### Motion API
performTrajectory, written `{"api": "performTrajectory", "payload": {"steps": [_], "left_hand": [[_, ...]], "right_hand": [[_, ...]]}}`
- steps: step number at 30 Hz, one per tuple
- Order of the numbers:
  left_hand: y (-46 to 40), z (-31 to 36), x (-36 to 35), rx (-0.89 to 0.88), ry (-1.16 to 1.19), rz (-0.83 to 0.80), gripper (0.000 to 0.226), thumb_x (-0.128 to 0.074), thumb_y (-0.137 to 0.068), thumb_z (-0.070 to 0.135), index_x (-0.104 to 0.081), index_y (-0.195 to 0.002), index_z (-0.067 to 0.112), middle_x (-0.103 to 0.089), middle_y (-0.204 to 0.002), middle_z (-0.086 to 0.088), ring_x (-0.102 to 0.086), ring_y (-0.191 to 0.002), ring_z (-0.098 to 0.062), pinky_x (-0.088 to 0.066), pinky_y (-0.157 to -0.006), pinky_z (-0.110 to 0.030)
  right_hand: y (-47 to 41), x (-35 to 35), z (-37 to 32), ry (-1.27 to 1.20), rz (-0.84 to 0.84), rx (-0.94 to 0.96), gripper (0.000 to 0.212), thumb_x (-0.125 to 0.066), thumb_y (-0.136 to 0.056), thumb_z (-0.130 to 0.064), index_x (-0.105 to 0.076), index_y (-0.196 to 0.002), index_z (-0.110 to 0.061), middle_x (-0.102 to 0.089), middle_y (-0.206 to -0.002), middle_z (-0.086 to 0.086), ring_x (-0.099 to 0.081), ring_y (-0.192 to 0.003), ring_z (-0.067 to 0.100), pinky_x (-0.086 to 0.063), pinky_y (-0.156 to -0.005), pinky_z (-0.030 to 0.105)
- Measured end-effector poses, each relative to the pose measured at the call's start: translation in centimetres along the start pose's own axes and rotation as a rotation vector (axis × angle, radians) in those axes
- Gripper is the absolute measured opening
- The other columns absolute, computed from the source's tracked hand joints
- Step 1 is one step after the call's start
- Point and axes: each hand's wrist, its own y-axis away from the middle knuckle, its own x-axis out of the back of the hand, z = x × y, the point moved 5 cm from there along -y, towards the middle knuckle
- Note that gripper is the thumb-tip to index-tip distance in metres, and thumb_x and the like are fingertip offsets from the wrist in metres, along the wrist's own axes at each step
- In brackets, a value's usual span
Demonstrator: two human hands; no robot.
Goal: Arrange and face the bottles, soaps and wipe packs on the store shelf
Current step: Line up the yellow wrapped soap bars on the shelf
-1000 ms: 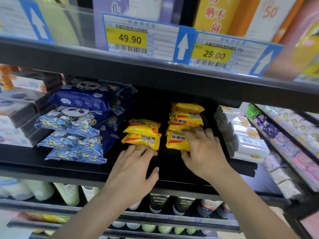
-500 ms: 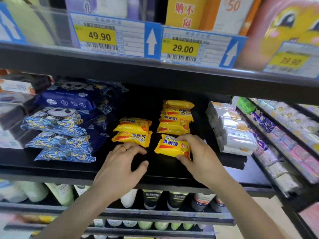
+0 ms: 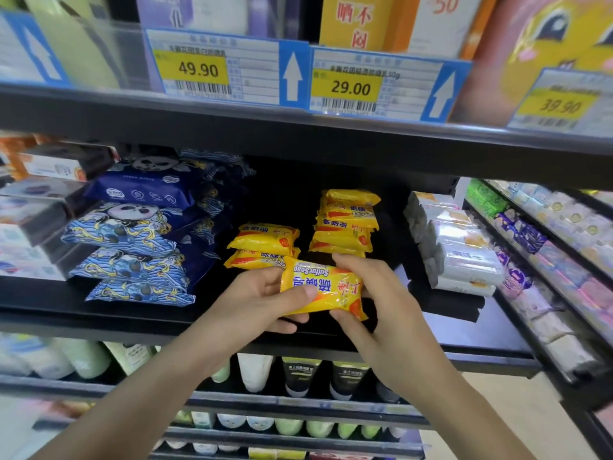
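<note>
Both hands hold one yellow sulfur soap pack upside down, just in front of the black shelf. My left hand grips its left end and my right hand its right end. Behind it a short stack of two yellow soaps lies on the shelf. A taller stack of yellow soaps stands to its right. Blue panda wipe packs are piled at the left.
White wrapped soap bars are stacked at the right. Boxed items sit at the far left. Tubes and bottles fill the shelf below. Price tags hang on the shelf edge above. Another rack runs along the right.
My right hand pulled a yellow soap from the bottom of the right stack toward me. My left hand left the shelf and took hold of that soap's other end.
</note>
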Motion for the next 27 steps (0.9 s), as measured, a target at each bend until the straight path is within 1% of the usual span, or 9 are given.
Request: {"api": "performTrajectory", "payload": {"steps": [3, 8, 10, 13, 15, 17, 19, 22, 27], "left_hand": [[0.2, -0.1, 0.0, -0.024, -0.026, 0.033, 0.025, -0.073, -0.091, 0.028, -0.074, -0.114, 0.02, -0.08, -0.103, 0.002, -0.077, -0.095, -0.016, -0.062, -0.09, -0.038], [0.8, -0.1, 0.0, -0.081, -0.003, 0.011, 0.021, -0.072, -0.093, 0.023, -0.074, -0.114, 0.018, -0.079, -0.108, 0.004, -0.074, -0.103, -0.011, -0.061, -0.091, -0.032], [0.9, 0.0, 0.1, -0.105, 0.009, 0.007, 0.023, -0.072, -0.092, 0.022, -0.073, -0.115, 0.017, -0.079, -0.108, 0.004, -0.074, -0.104, -0.01, -0.06, -0.092, -0.031], [1.0, 0.0, 0.4, -0.125, 0.04, 0.003, 0.031, -0.073, -0.088, 0.025, -0.07, -0.116, 0.015, -0.079, -0.111, 0.003, -0.073, -0.107, -0.012, -0.06, -0.093, -0.031], [1.1, 0.0, 0.5, -0.142, 0.05, -0.007, 0.031, -0.073, -0.088, 0.023, -0.069, -0.117, 0.012, -0.078, -0.112, 0.002, -0.073, -0.108, -0.013, -0.06, -0.094, -0.031], [1.2, 0.1, 0.7, -0.174, 0.062, -0.01, 0.03, -0.073, -0.088, 0.019, -0.068, -0.117, 0.013, -0.078, -0.113, 0.002, -0.073, -0.108, -0.013, -0.059, -0.095, -0.029], [1.3, 0.2, 0.8, -0.218, 0.063, 0.001, 0.034, -0.075, -0.085, 0.017, -0.067, -0.119, 0.015, -0.078, -0.113, 0.003, -0.073, -0.108, -0.012, -0.056, -0.094, -0.022], [1.4, 0.4, 0.9, -0.291, 0.006, 0.037, 0.035, -0.078, -0.082, 0.013, -0.069, -0.115, 0.02, -0.077, -0.11, 0.004, -0.073, -0.105, -0.012, -0.055, -0.094, -0.022], [2.1, 0.5, 0.6, -0.423, -0.191, 0.057, 0.035, -0.08, -0.086, 0.009, -0.072, -0.107, 0.035, -0.075, -0.111, 0.007, -0.069, -0.11, -0.014, -0.053, -0.097, -0.025]], "right_hand": [[0.2, -0.1, -0.4, 0.003, -0.001, -0.002, 0.072, -0.076, -0.092, -0.014, -0.041, -0.15, -0.04, -0.047, -0.14, -0.021, -0.051, -0.131, 0.014, -0.05, -0.102, 0.033], [0.6, 0.4, -0.3, -0.017, 0.006, -0.044, 0.079, -0.081, -0.087, -0.022, -0.038, -0.151, -0.039, -0.034, -0.149, -0.021, -0.045, -0.137, 0.012, -0.049, -0.103, 0.027], [0.9, 0.9, -0.1, -0.051, 0.037, -0.099, 0.077, -0.08, -0.087, -0.03, -0.037, -0.149, -0.044, -0.034, -0.148, -0.023, -0.049, -0.131, 0.009, -0.048, -0.1, 0.024], [1.0, 1.4, 0.2, -0.143, 0.12, -0.258, 0.065, -0.074, -0.087, -0.044, -0.043, -0.143, -0.047, -0.047, -0.134, -0.022, -0.06, -0.109, 0.008, -0.052, -0.085, 0.024], [1.0, 1.6, 0.5, -0.241, 0.165, -0.402, 0.054, -0.066, -0.083, -0.056, -0.052, -0.135, -0.047, -0.059, -0.114, -0.015, -0.063, -0.089, 0.01, -0.054, -0.076, 0.027], [0.9, 1.7, 0.8, -0.385, 0.161, -0.56, 0.041, -0.06, -0.088, -0.057, -0.061, -0.127, -0.041, -0.066, -0.092, -0.009, -0.062, -0.073, 0.015, -0.053, -0.066, 0.033], [0.8, 1.3, 1.0, -0.615, 0.117, -0.749, 0.037, -0.055, -0.096, -0.054, -0.066, -0.122, -0.03, -0.069, -0.082, 0.001, -0.058, -0.063, 0.02, -0.046, -0.053, 0.037], [0.8, 0.6, 0.7, -0.804, -0.035, -0.955, 0.061, -0.052, -0.085, -0.073, -0.067, -0.12, -0.026, -0.072, -0.085, 0.013, -0.057, -0.059, 0.022, -0.042, -0.05, 0.03], [0.6, -0.7, -0.3, -0.959, -0.257, -0.998, 0.074, -0.052, -0.087, -0.075, -0.063, -0.13, -0.015, -0.073, -0.099, 0.016, -0.061, -0.065, 0.022, -0.05, -0.05, 0.029]]}}
